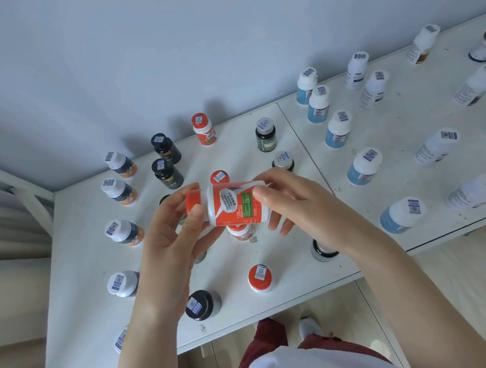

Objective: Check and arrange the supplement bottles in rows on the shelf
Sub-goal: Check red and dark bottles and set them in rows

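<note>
Supplement bottle (pixel 232 204), orange-capped, lies on its side in the air above the middle of the shelf (pixel 81 314), long axis running hand to hand. I see the left hand (pixel 164 246) pinching the cap end and the right hand (pixel 298 208) curled round the base, both equally near.

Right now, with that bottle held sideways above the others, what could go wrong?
The left hand grips the held bottle by its cap, the right hand by its base, sideways in the air. If it slips, it could knock over the lower bottle directly beneath. The left forearm also passes close by the black bottle near the front edge of the shelf; a nudge might send it off.
</note>
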